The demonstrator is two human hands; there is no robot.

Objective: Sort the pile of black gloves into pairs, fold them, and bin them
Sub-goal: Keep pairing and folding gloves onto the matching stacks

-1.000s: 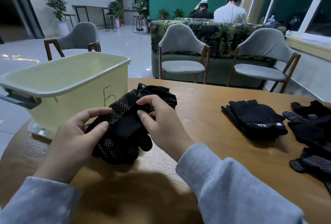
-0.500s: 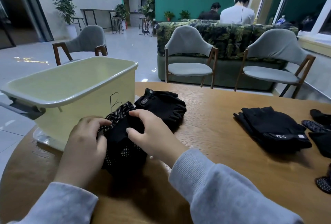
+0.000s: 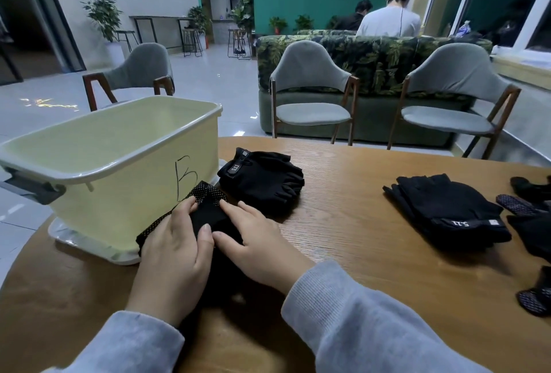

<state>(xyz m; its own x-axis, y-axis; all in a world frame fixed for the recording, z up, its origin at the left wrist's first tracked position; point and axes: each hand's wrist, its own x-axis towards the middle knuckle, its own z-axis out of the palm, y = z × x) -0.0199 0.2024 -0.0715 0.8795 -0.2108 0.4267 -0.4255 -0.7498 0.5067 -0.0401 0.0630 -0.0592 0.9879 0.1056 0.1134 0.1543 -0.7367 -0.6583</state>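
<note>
A folded pair of dotted black gloves (image 3: 208, 211) lies on the wooden table (image 3: 343, 223) right beside the pale yellow bin (image 3: 119, 161). My left hand (image 3: 176, 250) and my right hand (image 3: 253, 241) both lie flat on it with straight fingers, pressing it down. Most of the pair is hidden under my hands. Just behind it sits a folded black fingerless pair (image 3: 262, 179) with a 5.11 tab. Another folded black pair (image 3: 447, 211) lies at the right.
Loose black gloves (image 3: 533, 223) are heaped at the table's right edge. The bin marked B stands on its lid at the left. Grey chairs (image 3: 310, 95), a leaf-print sofa and two seated persons are beyond the table.
Both hands have flattened out on the dotted pair, which was being folded and gripped before. The pair now lies pressed on the table close to the bin.
</note>
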